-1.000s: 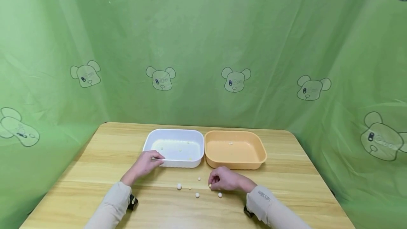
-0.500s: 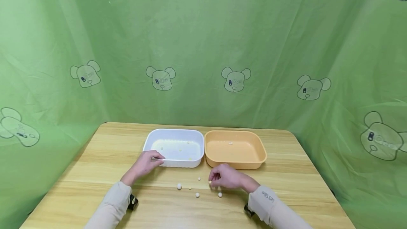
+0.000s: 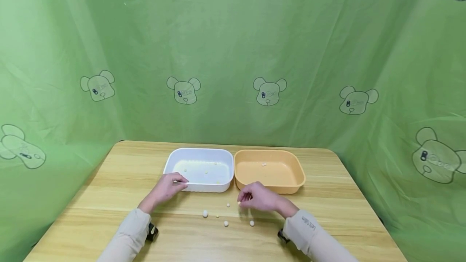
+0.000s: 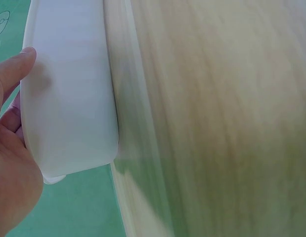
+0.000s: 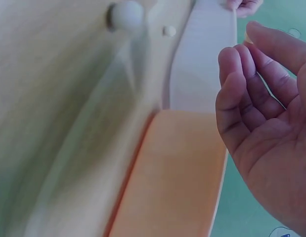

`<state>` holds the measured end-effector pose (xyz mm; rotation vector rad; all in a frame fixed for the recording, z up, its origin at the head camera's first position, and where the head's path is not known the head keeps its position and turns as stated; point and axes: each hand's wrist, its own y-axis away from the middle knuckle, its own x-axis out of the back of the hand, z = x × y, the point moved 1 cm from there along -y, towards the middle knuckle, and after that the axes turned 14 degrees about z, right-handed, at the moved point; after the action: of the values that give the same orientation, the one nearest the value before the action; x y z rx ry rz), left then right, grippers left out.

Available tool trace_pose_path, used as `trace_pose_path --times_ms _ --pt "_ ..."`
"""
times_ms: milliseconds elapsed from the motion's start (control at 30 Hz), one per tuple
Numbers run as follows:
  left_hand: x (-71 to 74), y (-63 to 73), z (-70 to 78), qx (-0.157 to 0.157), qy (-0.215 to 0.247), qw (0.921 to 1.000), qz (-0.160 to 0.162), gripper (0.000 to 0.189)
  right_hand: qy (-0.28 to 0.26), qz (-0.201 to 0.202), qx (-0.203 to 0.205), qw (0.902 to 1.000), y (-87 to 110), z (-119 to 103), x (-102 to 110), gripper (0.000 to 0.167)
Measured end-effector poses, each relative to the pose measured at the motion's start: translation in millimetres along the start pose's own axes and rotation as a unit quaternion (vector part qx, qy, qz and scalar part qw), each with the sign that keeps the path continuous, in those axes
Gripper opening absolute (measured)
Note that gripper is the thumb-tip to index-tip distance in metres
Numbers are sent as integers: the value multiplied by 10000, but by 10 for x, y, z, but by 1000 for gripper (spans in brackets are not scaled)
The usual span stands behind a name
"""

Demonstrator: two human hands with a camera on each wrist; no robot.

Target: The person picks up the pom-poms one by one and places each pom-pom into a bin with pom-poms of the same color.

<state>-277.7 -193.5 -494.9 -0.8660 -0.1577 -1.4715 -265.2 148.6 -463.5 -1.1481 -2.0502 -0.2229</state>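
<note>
My left hand [image 3: 166,187] holds the near rim of the white plastic tub [image 3: 211,187], thumb outside and fingers over the edge; the left wrist view shows the thumb [image 4: 25,64] against its wall. Between thumb and fingertips my right hand [image 3: 260,197] pinches a small yellowish ball [image 3: 239,203], lifted off the table just in front of the orange tub [image 3: 284,189]. Most of that ball is hidden by the fingers in the right wrist view. Nearby on the wood lie a larger white ball [image 3: 205,214], a tiny yellow ball [image 3: 217,216] and several white balls [image 3: 252,223].
Both tubs stand side by side on the wooden table [image 3: 327,197]. Several small yellowish balls [image 3: 206,172] lie in the white tub, and small white balls [image 3: 263,164] in the orange one. A green curtain [image 3: 225,124] hangs behind the table and at both sides.
My right hand has risen from the table and moved forward toward the orange tub, carrying the small yellowish ball. The left hand has stayed on the white tub's rim.
</note>
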Motion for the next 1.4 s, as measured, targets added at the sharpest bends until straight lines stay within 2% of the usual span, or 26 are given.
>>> trace_pose_path --times_ms 300,633,1033,1267,1400 --pt "-4 0 3 43 -9 10000 -8 6 -71 257 -121 9996 -100 -108 82 5" --pt "-3 1 1 55 -3 10000 -12 6 -110 534 -70 9985 -222 -94 119 7" --pt "-9 -18 -28 -35 4 10000 2 5 -54 993 -357 9944 -425 -197 157 5" --pt "-17 -13 -26 121 -20 9999 -27 6 -141 1012 -611 9929 -511 -248 155 5" --pt "-20 -13 -36 116 -29 9999 -5 6 -76 1026 -588 9929 -583 -249 147 5"
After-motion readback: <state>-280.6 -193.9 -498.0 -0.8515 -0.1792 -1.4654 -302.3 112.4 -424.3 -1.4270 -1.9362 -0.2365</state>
